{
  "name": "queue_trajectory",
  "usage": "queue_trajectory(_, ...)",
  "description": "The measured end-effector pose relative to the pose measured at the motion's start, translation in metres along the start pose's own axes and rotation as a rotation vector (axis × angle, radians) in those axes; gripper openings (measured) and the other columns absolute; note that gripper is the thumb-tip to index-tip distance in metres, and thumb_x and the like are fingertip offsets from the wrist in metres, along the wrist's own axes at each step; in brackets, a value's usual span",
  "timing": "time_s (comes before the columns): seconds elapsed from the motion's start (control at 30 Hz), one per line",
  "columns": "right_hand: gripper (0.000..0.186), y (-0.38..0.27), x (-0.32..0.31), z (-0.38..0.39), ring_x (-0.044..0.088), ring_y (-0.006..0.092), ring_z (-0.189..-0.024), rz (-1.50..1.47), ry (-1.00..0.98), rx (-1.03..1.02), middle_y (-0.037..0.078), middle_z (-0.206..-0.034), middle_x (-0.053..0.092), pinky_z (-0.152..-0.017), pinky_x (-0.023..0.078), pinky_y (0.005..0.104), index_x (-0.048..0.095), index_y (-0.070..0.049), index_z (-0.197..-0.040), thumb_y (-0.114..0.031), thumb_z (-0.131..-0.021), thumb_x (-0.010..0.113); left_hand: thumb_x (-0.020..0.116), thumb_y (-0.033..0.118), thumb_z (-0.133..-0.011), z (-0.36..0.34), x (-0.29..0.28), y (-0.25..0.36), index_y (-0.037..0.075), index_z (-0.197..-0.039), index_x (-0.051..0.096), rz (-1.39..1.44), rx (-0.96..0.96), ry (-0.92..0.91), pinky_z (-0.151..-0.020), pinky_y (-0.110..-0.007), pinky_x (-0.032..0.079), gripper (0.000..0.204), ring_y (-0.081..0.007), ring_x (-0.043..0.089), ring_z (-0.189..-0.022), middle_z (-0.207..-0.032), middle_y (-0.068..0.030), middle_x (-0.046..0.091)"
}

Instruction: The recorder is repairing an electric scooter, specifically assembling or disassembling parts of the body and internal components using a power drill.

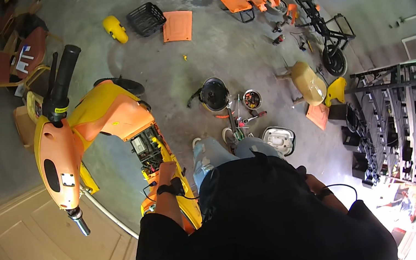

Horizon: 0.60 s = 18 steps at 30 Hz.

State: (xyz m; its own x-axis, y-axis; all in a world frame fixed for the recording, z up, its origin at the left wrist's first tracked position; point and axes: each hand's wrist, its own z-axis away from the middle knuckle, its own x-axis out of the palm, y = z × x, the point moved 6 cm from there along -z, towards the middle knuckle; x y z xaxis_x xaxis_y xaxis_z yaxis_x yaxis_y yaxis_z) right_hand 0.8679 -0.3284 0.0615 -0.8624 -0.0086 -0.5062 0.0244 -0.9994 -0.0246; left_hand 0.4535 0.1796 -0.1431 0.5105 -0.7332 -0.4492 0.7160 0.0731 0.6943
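Small round bowl (251,91) contains mixed parts (252,101); scooter's open compartment (163,148) contains wiring (153,156). Left hand (166,172) is near compartment; right hand (315,183) is partly hidden. Each grip: cannot tell.

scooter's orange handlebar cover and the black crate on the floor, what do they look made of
The orange handlebar cover looks like glossy plastic: smooth, curved, with a soft sheen, though painted metal is possible. The black crate is probably moulded plastic, judging by its dull, open-lattice sides.

The floor (157,77) before me bears a scooter (111,112) at left, a crate (146,20) and orange panel (178,26) at upper centre, a bin (214,94) and scattered tools (254,116) mid-frame.
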Motion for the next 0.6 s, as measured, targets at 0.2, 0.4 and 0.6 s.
queue_trajectory(0.2, 0.052, -0.028, -0.023, -0.009, 0.067, 0.0297, -0.101, -0.026, -0.035, -0.096, 0.020, -0.107, 0.070, -0.086, 0.050, 0.0378, 0.066, 0.002, -0.113, -0.038, -0.079, 0.071, 0.064, 0.015, -0.086, 0.026, 0.028, -0.059, 0.001, -0.100, 0.073, 0.154, -0.311, -0.070, -0.068, -0.034, 0.051, 0.022, -0.0185, 0.067, -0.075, -0.083, -0.0103, 0.073)
queue_trajectory(0.4, 0.048, -0.027, -0.055, -0.035, 0.069, 0.0292, -0.095, 0.048, -0.062, -0.072, 0.019, -0.103, 0.071, -0.083, 0.051, 0.0388, 0.067, 0.001, -0.113, -0.034, -0.081, 0.069, 0.065, 0.015, -0.086, 0.052, 0.046, -0.061, 0.002, -0.102, 0.073, 0.245, -0.368, -0.028, -0.066, -0.034, 0.051, 0.023, -0.0197, 0.068, -0.074, -0.083, -0.0117, 0.072)
queue_trajectory(0.6, 0.038, -0.041, -0.105, -0.078, 0.070, 0.0262, -0.079, 0.227, -0.088, -0.204, 0.016, -0.089, 0.071, -0.071, 0.054, 0.0375, 0.067, 0.004, -0.105, -0.022, -0.077, 0.068, 0.065, 0.018, -0.084, 0.052, 0.067, -0.040, 0.004, -0.098, 0.074, 0.243, -0.400, 0.036, -0.071, -0.036, 0.053, 0.022, -0.0245, 0.070, -0.079, -0.084, -0.0141, 0.073)
